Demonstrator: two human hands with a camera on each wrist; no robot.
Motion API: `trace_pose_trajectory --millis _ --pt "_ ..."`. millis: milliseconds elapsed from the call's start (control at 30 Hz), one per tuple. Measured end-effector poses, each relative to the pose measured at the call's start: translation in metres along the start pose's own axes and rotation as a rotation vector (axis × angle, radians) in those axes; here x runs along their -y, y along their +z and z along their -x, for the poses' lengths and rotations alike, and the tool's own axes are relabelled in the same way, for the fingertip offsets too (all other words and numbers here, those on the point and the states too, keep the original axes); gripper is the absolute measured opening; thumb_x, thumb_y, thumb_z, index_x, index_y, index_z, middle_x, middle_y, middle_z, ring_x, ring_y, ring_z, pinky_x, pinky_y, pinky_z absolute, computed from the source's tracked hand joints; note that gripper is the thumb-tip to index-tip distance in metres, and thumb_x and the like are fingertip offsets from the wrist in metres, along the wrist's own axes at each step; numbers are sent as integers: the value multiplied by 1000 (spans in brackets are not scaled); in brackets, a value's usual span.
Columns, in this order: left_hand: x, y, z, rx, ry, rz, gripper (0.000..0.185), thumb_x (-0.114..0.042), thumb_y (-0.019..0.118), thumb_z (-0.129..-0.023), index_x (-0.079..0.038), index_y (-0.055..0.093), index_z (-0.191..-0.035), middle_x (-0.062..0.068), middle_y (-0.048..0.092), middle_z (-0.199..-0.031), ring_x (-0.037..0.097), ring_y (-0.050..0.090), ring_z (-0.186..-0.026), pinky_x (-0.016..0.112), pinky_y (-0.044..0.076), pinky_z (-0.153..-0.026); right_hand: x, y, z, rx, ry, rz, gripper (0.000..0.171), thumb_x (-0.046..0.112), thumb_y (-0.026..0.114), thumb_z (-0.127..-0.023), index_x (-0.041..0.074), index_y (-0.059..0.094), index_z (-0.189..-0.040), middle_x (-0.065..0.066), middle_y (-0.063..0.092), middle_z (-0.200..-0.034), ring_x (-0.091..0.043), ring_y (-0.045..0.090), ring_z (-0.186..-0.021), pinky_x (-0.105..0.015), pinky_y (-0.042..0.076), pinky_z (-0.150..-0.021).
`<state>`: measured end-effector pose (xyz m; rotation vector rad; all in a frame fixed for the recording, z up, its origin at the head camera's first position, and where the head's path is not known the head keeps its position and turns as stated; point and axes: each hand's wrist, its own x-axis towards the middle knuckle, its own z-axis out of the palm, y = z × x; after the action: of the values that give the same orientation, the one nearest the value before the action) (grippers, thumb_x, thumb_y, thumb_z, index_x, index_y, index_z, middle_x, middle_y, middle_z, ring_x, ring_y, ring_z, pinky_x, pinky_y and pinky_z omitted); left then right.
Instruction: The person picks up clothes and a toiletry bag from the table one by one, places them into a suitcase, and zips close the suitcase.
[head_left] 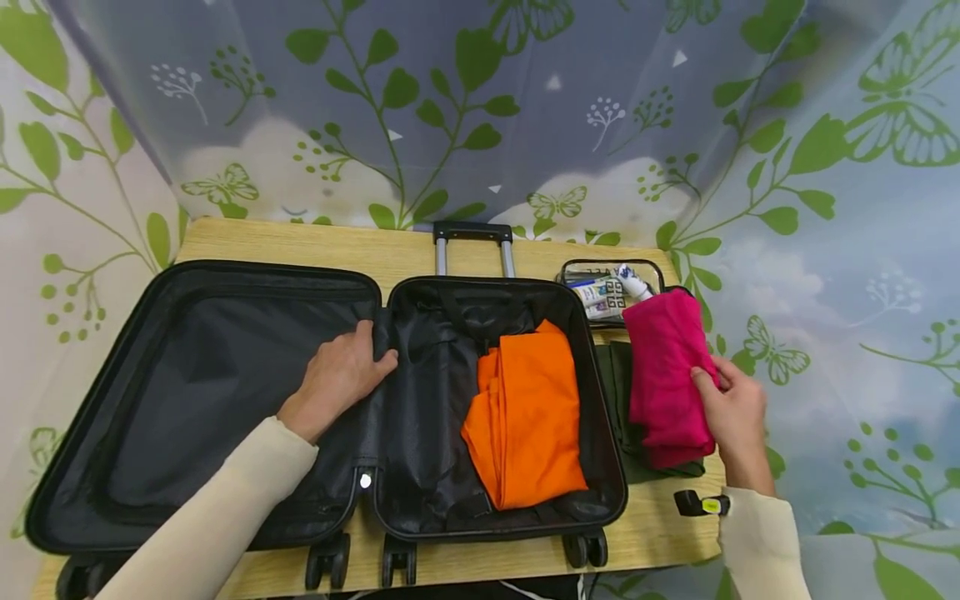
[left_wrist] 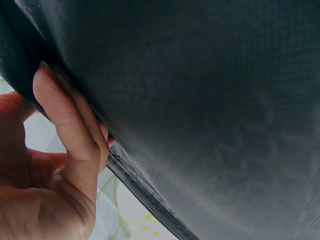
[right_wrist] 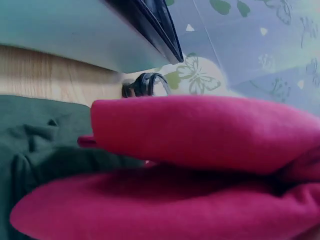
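Two hands are at work around the open black hard-shell suitcase (head_left: 322,400), which lies flat on the light wooden table (head_left: 300,246) and serves as the reference landmark. The folded magenta fleece garment (head_left: 663,375) lies just outside the suitcase's right wall, on top of a folded dark green garment (head_left: 617,392). The right hand (head_left: 731,412) grips the magenta garment at its outer edge, thumb on top and fingers curled under the fold. The left hand (head_left: 337,379) rests on the suitcase's centre hinge line, fingers bent over the edge of the black lining fabric (left_wrist: 200,100); the left wrist view shows the fingers (left_wrist: 60,115) pressing that fabric.

Judged from this position, a sound lift would support the whole fold from below so the layers do not splay, while the left hand keeps the lining flat.

Contents: the right half of the suitcase holds a folded orange garment (head_left: 525,417); the left half shows only its lining. Beyond the suitcase's upper right corner, a clear zip pouch (head_left: 611,287) holds tubes and small toiletry packs.
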<state>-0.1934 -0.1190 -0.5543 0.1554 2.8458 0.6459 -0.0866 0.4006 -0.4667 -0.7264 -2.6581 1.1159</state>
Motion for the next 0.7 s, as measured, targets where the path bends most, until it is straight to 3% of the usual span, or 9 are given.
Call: trace_pose_trajectory --millis 133,267,367,433,500,600,633,700 --pt "-4 -2 2 -6 6 3 77 -48 63 -104 7 46 -156 33 71 -128 51 73 -101 63 59 -81 -20 0 -10 123 174 -252 41 28 67 -109 9 65 -145 36 68 -84 9 65 -75 -14 53 -69" --pt "-12 -11 7 4 0 5 75 -46 63 -104 8 47 -154 34 72 -128 51 73 -101 62 60 -82 -40 -4 -19 187 312 -385 37 27 66 -109 17 59 -145 35 67 -86 7 67 -78 -16 55 -71" --pt "-17 -18 11 19 -14 7 75 -45 64 -104 9 47 -154 35 71 -128 51 73 -101 61 60 -83 -48 -6 -23 249 324 -304 62 37 65 -109 10 46 -162 33 65 -93 9 66 -81 -16 56 -73" --pt "-18 -19 12 20 -17 8 76 -45 64 -104 10 47 -153 35 70 -128 51 73 -100 62 59 -82 -51 -7 -24 292 293 -211 81 44 66 -108 4 32 -171 22 69 -108 10 65 -82 -17 57 -75" --pt "-15 -17 11 18 -14 9 76 -45 64 -104 10 46 -154 35 71 -128 51 73 -99 62 59 -81 -51 -6 -24 328 261 -153 89 48 67 -107 4 25 -173 1 72 -132 11 66 -83 -18 58 -77" --pt "-10 -11 7 17 -6 10 78 -47 63 -104 9 45 -155 35 70 -128 51 73 -100 62 59 -81 -49 -4 -23 353 215 -120 89 45 66 -108 5 20 -174 -28 52 -161 10 67 -83 -21 60 -77" --pt "-8 -8 5 17 -4 10 78 -47 63 -104 9 45 -155 35 70 -129 51 73 -100 62 59 -81 -47 -3 -23 354 200 -121 87 44 65 -109 5 20 -173 -32 46 -165 9 67 -83 -22 60 -77" --pt "-5 -5 3 15 -5 8 79 -48 63 -104 8 45 -156 34 70 -129 50 73 -100 62 60 -81 -44 -3 -24 349 179 -127 85 40 65 -110 5 21 -172 -33 47 -163 8 68 -82 -23 61 -76"
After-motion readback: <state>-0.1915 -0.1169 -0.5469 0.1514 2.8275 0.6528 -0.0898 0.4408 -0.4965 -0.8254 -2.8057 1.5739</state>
